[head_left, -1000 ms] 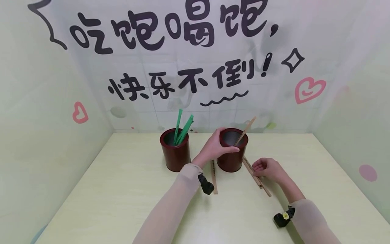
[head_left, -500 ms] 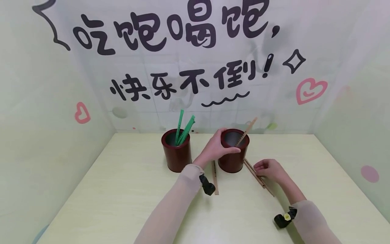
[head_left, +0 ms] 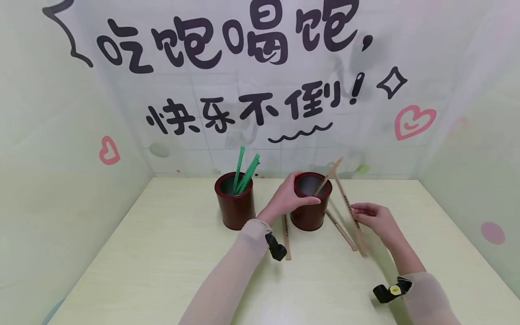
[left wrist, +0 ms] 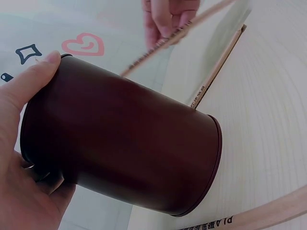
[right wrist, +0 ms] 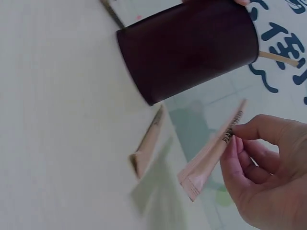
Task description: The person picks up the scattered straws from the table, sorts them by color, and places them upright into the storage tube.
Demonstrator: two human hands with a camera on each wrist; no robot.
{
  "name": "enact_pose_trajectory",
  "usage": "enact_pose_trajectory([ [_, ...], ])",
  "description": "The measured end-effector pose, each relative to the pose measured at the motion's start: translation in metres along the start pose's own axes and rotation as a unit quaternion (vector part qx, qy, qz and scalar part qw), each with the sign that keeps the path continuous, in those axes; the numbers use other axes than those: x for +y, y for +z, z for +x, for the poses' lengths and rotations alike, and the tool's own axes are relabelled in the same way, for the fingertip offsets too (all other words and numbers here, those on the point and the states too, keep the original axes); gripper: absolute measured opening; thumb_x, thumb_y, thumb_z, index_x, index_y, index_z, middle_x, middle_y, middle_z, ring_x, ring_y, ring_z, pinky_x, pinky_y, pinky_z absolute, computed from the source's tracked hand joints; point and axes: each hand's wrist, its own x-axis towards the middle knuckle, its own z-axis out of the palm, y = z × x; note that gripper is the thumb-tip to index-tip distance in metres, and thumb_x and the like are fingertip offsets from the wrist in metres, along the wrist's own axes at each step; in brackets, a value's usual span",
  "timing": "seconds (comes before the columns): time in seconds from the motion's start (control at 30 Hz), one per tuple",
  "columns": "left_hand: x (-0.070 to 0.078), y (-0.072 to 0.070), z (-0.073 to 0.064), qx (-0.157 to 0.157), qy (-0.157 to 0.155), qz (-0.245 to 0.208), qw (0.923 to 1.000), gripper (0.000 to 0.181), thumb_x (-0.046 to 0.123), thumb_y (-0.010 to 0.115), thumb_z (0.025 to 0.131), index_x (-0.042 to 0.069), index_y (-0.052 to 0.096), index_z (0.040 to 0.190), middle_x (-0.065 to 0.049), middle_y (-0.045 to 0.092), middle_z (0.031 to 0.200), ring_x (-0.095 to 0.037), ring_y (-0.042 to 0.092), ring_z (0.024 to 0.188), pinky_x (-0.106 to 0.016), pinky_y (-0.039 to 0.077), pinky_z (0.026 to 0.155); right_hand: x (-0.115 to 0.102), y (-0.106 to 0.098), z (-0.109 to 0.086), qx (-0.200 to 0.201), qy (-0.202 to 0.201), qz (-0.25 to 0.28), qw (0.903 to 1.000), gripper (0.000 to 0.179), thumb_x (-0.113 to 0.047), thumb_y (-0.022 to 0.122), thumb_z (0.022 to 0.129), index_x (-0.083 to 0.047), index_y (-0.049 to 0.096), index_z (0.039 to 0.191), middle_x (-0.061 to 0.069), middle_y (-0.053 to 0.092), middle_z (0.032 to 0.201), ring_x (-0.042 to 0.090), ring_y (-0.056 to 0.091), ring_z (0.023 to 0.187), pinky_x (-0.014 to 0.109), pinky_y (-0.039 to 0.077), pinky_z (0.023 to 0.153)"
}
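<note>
My left hand (head_left: 286,197) grips the dark red cylindrical cup (head_left: 307,217) at its rim, thumb at the front. Inside it leans one brown paper stick packet (head_left: 327,180). To the cup's right, my right hand (head_left: 375,220) pinches another brown printed stick packet (right wrist: 204,165) between thumb and fingers, tilted and raised off the table. A similar packet (head_left: 342,231) lies on the table between that hand and the cup. One more brown packet (head_left: 286,241) lies left of the cup, partly hidden by the left hand and wrist camera.
A second dark red cup (head_left: 236,212) stands to the left, with several green stick packets (head_left: 248,177) leaning in it. Behind both cups rises a printed cloth backdrop (head_left: 183,158); similar sheets close in the pale table (head_left: 162,253) at the sides.
My right hand has lifted one brown stick packet from beside the other and moved slightly right and upward with it. The left hand still holds the cup in place.
</note>
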Motion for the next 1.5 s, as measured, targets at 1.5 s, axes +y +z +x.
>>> enact_pose_trajectory([
  [1.5, 0.0, 0.001, 0.0, 0.005, -0.016, 0.008, 0.9998, 0.095, 0.043, 0.083, 0.079, 0.013, 0.031, 0.152, -0.008, 0.048, 0.147, -0.023, 0.051, 0.129, -0.041, 0.05, 0.105, -0.078, 0.083, 0.066, 0.28, -0.22, 0.297, 0.8859, 0.029, 0.01, 0.066, 0.088, 0.009, 0.066, 0.117, -0.004, 0.071, 0.095, 0.009, 0.066, 0.094, 0.015, 0.055, 0.082],
])
